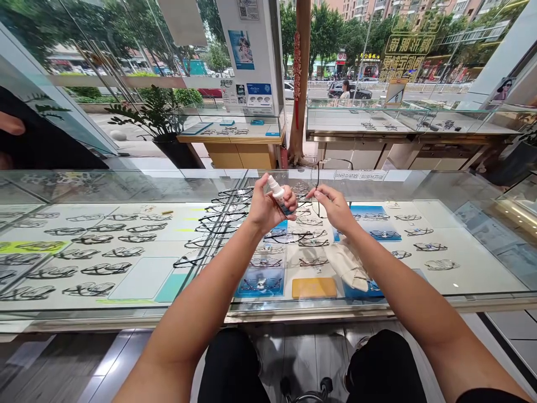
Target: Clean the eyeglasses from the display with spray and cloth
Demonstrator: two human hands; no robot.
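Observation:
My left hand [265,208] is wrapped round a small white spray bottle [277,193], its nozzle tilted up and to the left. To its right, my right hand [332,207] pinches a thin-framed pair of eyeglasses [318,178] held up above the counter. Below my right forearm a cream cloth [347,263] lies on the glass top. Several dark-framed glasses [226,210] are lined up in a column left of my left hand. Both hands are over the glass display counter [482,268].
Inside the counter, rows of glasses [92,239] and a yellow case [314,287] show through the glass. More showcases [352,120], a potted plant [161,115] and a tree trunk [300,84] stand beyond. At the left edge, part of another person's hand [12,123] shows.

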